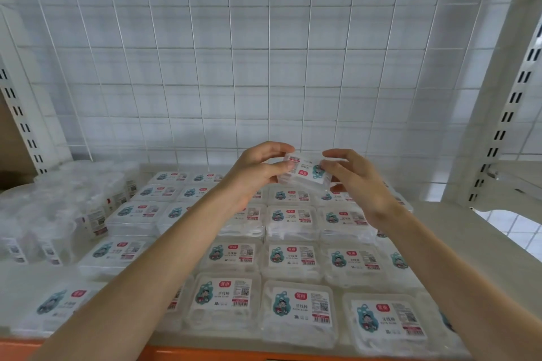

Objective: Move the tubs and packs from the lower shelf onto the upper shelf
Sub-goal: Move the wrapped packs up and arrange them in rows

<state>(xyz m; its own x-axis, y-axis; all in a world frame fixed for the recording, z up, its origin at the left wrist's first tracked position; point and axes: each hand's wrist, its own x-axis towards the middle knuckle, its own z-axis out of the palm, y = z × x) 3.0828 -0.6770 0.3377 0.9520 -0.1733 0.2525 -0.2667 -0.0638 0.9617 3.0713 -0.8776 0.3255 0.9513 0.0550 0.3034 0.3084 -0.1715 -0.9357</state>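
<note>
Packs (pixel 296 306) lie flat in tight rows, label up, right out to the orange front lip (pixel 205 353) of the shelf (pixel 475 220). Risk one: both forearms (pixel 164 258) pass low over the near rows, so a dipped elbow or a drag on the way out would shove a pack off the front. Mid-depth left: tubs (pixel 88 199), clear, loosely piled just beside the pack rows; a sideways nudge from the left arm would topple them. Further in, the held pack (pixel 305 174) is in the air over the far rows, tilted, clear of everything below; looks like two stacked, can't confirm. Left hand (pixel 255 168) grips its left end, thumb on the label, fingers curled over the far edge. Right hand (pixel 356 177) pinches the right end between fingertips and thumb, fingers only half curled, a light hold. Risk two: slick plastic held by the ends only, so if it is a stack the lower piece can slide out, land on the rows and knock them askew. Risk three: the far rows look full, so setting it on top makes a loose second layer. Behind, the wire grid (pixel 264 67) would stop an overshoot. Can't tell from here whether this is the upper shelf
</note>
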